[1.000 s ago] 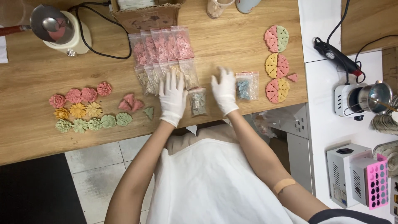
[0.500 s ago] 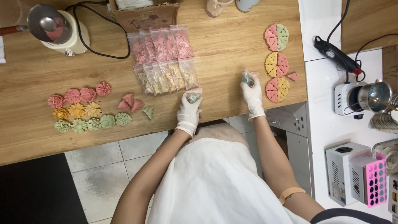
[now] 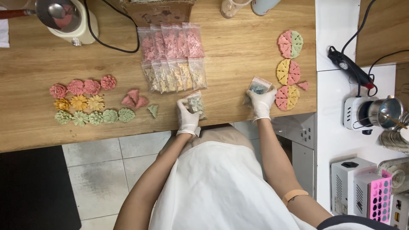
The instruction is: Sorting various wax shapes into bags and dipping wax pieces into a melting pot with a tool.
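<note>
Each white-gloved hand, left hand [image 3: 186, 118] and right hand [image 3: 260, 103], grasps one small clear plastic bag of greenish pieces, the left bag [image 3: 196, 103] and the right bag [image 3: 257, 88], lifting them apart near the wooden table [image 3: 238, 51] edge, beside the sorted rows of pink and yellow filled bags [image 3: 174, 57].

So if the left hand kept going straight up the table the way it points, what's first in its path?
Probably the lower row of yellowish bags: the left hand, holding a small greenish bag, points at them across bare table. Height above the wood is unclear.

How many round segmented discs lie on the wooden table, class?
3, stacked in a column at the table's right end: a pink-and-green disc at the top, a yellow-and-pink disc below it, and a pink-and-yellow disc beside the right hand.
</note>
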